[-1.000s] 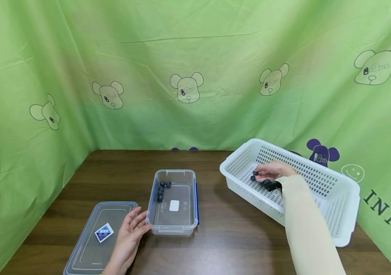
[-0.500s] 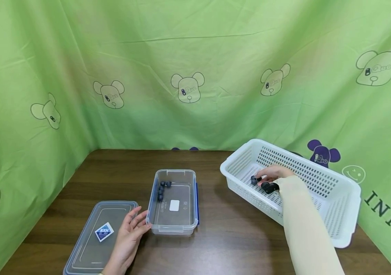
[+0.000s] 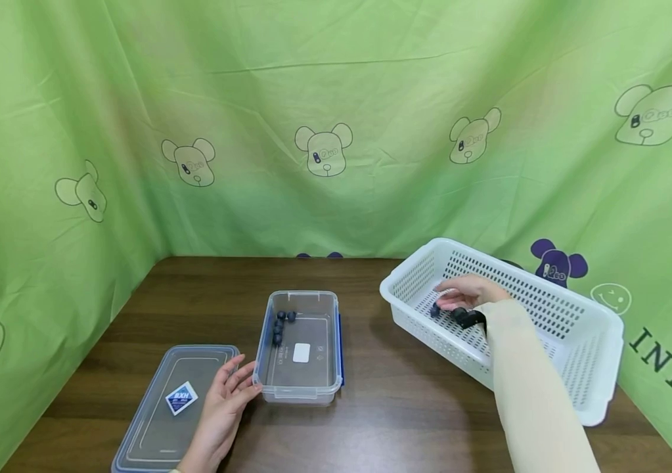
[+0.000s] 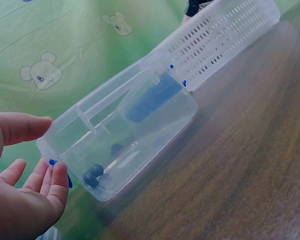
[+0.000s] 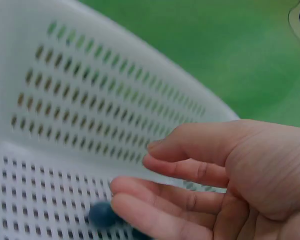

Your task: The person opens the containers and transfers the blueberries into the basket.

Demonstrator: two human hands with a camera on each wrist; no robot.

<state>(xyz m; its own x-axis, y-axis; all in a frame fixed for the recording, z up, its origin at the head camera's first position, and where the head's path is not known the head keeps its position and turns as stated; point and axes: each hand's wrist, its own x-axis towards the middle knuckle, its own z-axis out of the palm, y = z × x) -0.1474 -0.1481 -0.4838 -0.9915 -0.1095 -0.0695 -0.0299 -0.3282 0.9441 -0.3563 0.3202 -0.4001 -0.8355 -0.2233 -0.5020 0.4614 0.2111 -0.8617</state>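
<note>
In the head view my left hand (image 3: 226, 401) is at the near left corner of a clear plastic food container (image 3: 295, 368). The left wrist view shows its thumb on the rim and fingertips at the outer wall, gripping that corner. Several blueberries (image 3: 278, 328) lie along the container's left side. My right hand (image 3: 468, 293) is down inside a white perforated basket (image 3: 598, 368), its thumb and fingertips apart. Beside and under its fingers lie blueberries (image 5: 102, 215) on the basket floor. A dark patch shows deep between the fingers; I cannot tell whether it is a berry.
A clear lid (image 3: 152, 427) with a blue label lies at the left, partly under my left forearm. Blue side latches (image 3: 341, 351) hang on the container's right. Both containers stand on a dark wooden table (image 3: 406, 420), with a green curtain (image 3: 324, 217) behind it.
My right hand has shifted slightly within the basket, and its fingers have parted over the berries. The left hand and the clear container stay put.
</note>
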